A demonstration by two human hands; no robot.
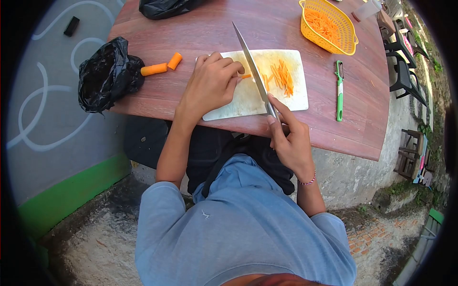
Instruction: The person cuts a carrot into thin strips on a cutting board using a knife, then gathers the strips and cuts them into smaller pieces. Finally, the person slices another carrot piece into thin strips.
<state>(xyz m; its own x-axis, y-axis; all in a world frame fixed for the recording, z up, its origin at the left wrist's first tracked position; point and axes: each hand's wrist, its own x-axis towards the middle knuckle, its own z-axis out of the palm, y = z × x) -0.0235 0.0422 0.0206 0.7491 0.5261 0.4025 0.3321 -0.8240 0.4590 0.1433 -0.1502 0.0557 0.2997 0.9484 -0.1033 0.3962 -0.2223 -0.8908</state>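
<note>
My right hand [289,138] is closed round the handle of a long knife [253,64], whose blade points up and to the left over the white cutting board [224,112]. Curled fingers of my left hand [212,81] rest on the board's left part, left of the blade. A small bit of orange carrot [245,76] shows at its fingertips; the rest of what it holds is hidden. Thin carrot strips [283,78] lie in a pile right of the blade. Two carrot pieces [154,69] sit on the table, left of the board.
On the wooden table [353,138] are a green-handled peeler [339,93], a yellow basket [329,45] of shredded carrot and a clear container [367,10]. A black plastic bag [107,74] hangs at the left edge; another [167,7] lies at the back.
</note>
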